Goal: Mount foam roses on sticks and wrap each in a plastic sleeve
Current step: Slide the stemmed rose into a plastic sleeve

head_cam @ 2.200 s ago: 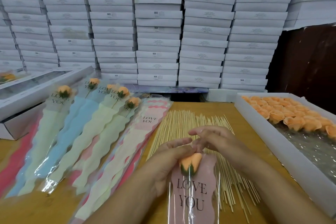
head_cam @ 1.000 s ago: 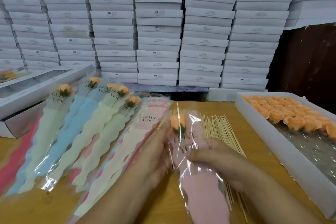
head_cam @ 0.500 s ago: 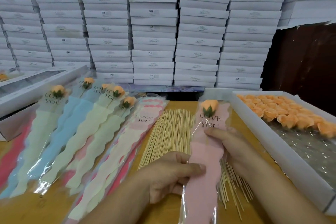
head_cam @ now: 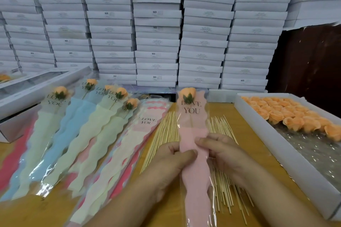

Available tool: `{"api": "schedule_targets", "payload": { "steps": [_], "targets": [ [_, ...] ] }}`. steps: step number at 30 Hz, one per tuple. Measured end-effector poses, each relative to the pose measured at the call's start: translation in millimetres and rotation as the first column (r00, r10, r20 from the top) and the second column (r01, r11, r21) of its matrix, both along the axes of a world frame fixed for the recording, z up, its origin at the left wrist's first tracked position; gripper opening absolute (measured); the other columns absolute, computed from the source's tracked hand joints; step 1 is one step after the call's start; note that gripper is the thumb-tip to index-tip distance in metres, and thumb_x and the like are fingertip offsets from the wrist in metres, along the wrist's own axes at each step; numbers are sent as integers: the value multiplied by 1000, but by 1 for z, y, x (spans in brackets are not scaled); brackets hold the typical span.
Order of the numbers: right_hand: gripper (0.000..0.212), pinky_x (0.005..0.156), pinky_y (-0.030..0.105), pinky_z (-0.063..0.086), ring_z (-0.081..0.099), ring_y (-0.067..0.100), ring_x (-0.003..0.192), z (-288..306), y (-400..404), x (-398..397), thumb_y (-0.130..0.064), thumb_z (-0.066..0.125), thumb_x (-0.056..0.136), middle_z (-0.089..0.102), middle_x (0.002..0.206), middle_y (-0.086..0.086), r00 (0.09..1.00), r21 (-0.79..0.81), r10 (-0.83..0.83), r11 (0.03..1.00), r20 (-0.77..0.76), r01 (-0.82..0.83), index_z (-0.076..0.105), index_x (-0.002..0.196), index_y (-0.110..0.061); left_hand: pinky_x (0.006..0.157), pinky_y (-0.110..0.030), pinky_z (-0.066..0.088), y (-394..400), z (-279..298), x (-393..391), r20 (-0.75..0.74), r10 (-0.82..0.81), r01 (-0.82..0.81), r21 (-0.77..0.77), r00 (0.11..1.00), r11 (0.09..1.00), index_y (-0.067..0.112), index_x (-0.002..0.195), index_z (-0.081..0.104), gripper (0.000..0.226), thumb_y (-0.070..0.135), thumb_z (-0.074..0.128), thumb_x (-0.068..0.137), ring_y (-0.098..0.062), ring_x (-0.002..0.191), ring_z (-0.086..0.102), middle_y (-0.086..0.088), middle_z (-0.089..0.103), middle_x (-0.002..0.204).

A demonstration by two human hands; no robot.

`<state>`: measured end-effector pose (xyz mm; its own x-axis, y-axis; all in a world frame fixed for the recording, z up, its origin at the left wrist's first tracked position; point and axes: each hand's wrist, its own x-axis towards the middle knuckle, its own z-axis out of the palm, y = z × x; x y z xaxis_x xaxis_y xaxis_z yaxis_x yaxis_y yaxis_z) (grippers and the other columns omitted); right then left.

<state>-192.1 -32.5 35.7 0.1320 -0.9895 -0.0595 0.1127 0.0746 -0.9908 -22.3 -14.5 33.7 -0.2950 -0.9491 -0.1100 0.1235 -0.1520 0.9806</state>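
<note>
An orange foam rose (head_cam: 188, 92) on a stick sits at the top of a pink "LOVE YOU" plastic sleeve (head_cam: 193, 175), which lies lengthwise over the bed of wooden sticks (head_cam: 167, 134). My left hand (head_cam: 171, 162) pinches the sleeve's left edge at its middle, thumb on top. My right hand (head_cam: 225, 155) pinches the right edge at the same height. Several finished wrapped roses (head_cam: 60, 92) in green and blue sleeves lie fanned out at the left. A pile of empty sleeves (head_cam: 145, 121) lies between them and the sticks.
A white tray (head_cam: 287, 158) at the right holds several loose orange rose heads (head_cam: 287, 114). A white windowed box (head_cam: 27, 86) stands at the far left. Stacked white boxes (head_cam: 156, 24) wall off the back of the wooden table (head_cam: 241, 121).
The sleeved rose was lifted from near me, swung toward the right over the sticks and straightened. Both hands have slid to pinch the sleeve at its middle.
</note>
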Motion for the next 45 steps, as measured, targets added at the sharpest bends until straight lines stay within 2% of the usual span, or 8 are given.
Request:
{"api": "schedule_targets", "payload": {
  "steps": [5,9,15,24,28,33,43,45],
  "targets": [
    [35,58,28,53,68,24,70,-2,1,0,-13,75,83,73,88,22,998,-10,-67,998,-18,66,63,101,15,76,-31,59,1,2,-1,29,-17,17,-9,999,1000,9,104,75,14,17,70,93,-23,89,76,-10,78,98],
    [5,52,24,53,73,22,69,5,2,-2,-7,73,84,77,89,17,990,-29,-134,990,50,135,78,83,-7,79,-34,61,4,2,-1,97,-147,145,27,984,989,12,108,74,18,17,73,91,-20,87,76,-8,78,98],
    [11,52,23,51,68,19,68,9,-1,-7,-7,70,87,76,83,8,969,-62,-242,967,51,245,76,78,-10,82,-39,60,7,0,-2,192,-236,220,101,953,970,11,99,75,17,17,80,84,-21,85,74,-10,77,95],
    [25,54,22,48,63,11,61,9,0,-7,-10,70,87,74,74,1,958,-84,-285,954,41,287,78,66,-21,66,-28,54,8,-2,-1,213,-325,313,91,921,946,18,82,77,6,13,79,84,-16,74,69,-2,75,82],
    [15,44,17,46,63,7,52,11,-1,-5,-11,66,91,71,68,1,957,-58,-274,958,99,280,73,77,-10,61,-26,57,7,-3,-1,197,-302,292,78,933,953,17,84,77,9,8,78,85,-15,74,72,-5,76,84],
    [22,48,21,44,53,10,54,10,-6,-7,-26,56,94,61,70,1,950,3,-249,967,187,253,67,88,-8,72,-33,60,2,3,5,241,-185,180,41,953,983,9,99,74,16,9,79,84,-19,82,73,-10,77,93],
    [20,52,22,47,58,9,62,5,-5,-9,-21,57,94,70,73,-2,959,30,-266,964,102,264,72,98,-9,48,-19,51,-34,55,45,285,59,-47,-50,957,998,4,97,68,10,6,72,89,-8,55,68,1,73,69],
    [20,54,23,47,58,11,64,4,-5,-8,-21,57,94,70,74,-2,958,29,-271,963,95,269,72,98,-9,52,-22,53,-48,63,63,358,100,-90,-47,928,995,4,97,67,10,8,71,89,-11,59,68,-2,72,74]
  ]
}}
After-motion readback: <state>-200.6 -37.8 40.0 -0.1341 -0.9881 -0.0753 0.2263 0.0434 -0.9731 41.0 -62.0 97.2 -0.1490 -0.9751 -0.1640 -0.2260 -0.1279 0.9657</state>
